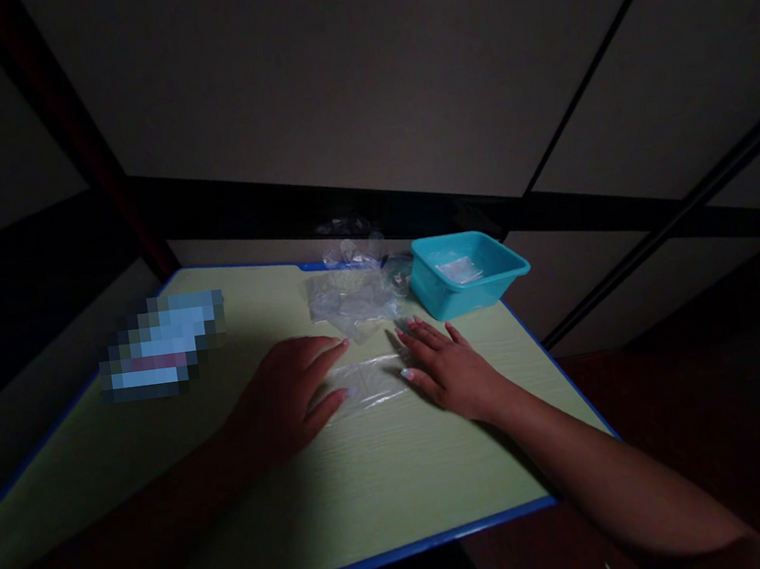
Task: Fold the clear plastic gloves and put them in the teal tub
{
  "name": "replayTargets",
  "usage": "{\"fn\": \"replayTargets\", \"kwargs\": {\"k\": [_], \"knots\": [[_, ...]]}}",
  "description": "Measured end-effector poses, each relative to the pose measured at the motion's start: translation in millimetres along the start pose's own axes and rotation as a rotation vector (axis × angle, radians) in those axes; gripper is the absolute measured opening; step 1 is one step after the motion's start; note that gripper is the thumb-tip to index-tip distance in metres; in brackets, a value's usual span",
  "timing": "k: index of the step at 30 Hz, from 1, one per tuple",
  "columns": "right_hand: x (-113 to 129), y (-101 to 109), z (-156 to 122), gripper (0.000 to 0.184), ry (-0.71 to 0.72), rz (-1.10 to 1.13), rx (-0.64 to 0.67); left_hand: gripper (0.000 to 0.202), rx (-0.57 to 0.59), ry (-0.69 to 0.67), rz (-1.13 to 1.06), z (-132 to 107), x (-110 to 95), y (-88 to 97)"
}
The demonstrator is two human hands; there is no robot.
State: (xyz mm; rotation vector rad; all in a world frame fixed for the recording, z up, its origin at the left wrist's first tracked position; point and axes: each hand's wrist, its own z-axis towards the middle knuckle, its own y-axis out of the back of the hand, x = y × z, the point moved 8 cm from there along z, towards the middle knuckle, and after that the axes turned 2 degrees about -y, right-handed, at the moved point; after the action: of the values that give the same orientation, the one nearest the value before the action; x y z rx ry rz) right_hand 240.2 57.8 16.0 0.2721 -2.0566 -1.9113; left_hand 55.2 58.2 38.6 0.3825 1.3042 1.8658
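Observation:
A clear plastic bag (pixel 371 383) lies flat on the pale green table (pixel 391 486). My left hand (pixel 289 393) rests at its left end, thumb and fingers apart. At the bag's right end, my right hand (pixel 449 368) lies with its fingers spread over the plastic. Both hands are open, and neither grips anything I can see. Just beyond the fingertips is a crumpled heap of clear plastic bags (pixel 358 298).
A turquoise plastic basket (pixel 475 296) stands at the back right, with a clear packet (pixel 460 270) inside. On the left lies a blurred-out, bright rectangular object (pixel 169 343). Blue edging (pixel 412 548) borders the table, and dark panels (pixel 327 79) rise behind it.

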Motion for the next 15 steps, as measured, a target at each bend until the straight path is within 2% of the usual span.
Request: {"fn": "replayTargets", "kwargs": {"k": [4,7,11,15], "knots": [[3,-9,0,0.067,0.085,-0.004,0.033,0.032,-0.196,0.265,-0.187,1,28,21.3],[6,-19,-1,0.068,0.133,-0.015,0.093,0.025,-0.270,0.443,-0.299,-2,46,25.9],[4,-26,0,0.068,0.117,-0.017,0.142,0.022,-0.324,0.532,-0.364,-4,57,25.4],[3,-26,1,0.067,0.108,-0.029,0.148,0.021,-0.307,0.554,-0.374,-4,61,19.8]]}}
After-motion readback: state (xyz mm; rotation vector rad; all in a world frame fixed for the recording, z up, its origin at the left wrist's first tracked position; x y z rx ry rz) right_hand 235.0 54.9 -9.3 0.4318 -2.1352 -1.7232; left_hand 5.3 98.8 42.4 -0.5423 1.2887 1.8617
